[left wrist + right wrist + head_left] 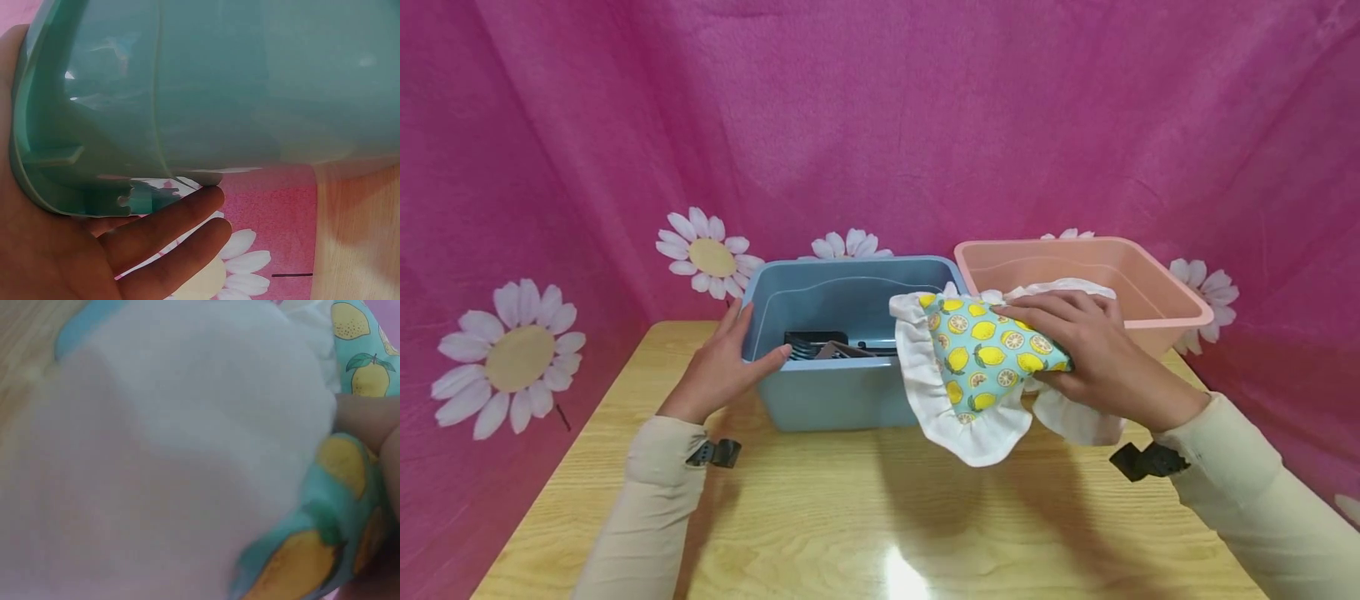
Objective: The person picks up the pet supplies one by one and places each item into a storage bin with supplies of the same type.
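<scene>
A lemon-print cloth (981,354) with a white ruffled edge is bunched in my right hand (1086,354), which grips it above the table, in front of where the two bins meet. Its white ruffle (187,444) fills most of the right wrist view. At the front left corner of the blue bin (835,396) rests my left hand (715,367), thumb along the front rim and fingers against the outer left side. The left wrist view shows those fingers (169,231) extended beside the bin wall. Inside the blue bin lie a fork (802,347) and several dark items, partly hidden by the front wall.
To the right of the blue bin stands a pink bin (1157,321), its front partly covered by the cloth and right hand. Both stand on a wooden table (820,508). A magenta curtain (880,125) with daisy prints hangs behind and at the sides.
</scene>
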`<state>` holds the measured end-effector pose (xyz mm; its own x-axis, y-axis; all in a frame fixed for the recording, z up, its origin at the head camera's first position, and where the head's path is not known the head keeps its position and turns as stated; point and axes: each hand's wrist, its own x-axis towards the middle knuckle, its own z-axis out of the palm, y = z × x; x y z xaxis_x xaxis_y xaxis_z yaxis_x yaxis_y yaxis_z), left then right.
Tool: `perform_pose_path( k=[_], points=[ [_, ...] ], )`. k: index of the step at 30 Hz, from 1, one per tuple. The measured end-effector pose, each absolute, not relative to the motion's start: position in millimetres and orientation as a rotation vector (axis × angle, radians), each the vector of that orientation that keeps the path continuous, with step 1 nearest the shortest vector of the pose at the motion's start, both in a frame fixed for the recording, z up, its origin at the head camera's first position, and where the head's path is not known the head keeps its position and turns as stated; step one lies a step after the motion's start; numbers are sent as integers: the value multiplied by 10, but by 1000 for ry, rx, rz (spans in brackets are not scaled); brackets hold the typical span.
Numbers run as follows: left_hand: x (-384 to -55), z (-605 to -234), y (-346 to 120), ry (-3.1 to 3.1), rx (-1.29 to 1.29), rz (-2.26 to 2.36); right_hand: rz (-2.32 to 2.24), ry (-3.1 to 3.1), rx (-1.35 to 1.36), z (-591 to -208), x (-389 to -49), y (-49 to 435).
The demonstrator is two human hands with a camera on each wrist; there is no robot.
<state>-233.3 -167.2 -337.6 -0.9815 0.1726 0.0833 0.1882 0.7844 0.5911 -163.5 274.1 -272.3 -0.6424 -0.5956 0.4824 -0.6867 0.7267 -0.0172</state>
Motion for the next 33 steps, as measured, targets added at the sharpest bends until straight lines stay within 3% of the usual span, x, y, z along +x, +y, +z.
perform_pose_path(
  k=[33],
  points=[
    [-2326, -3372, -1691, -2932, -326, -986, 168, -2474, 762, -2593, -2305, 3319]
  ],
)
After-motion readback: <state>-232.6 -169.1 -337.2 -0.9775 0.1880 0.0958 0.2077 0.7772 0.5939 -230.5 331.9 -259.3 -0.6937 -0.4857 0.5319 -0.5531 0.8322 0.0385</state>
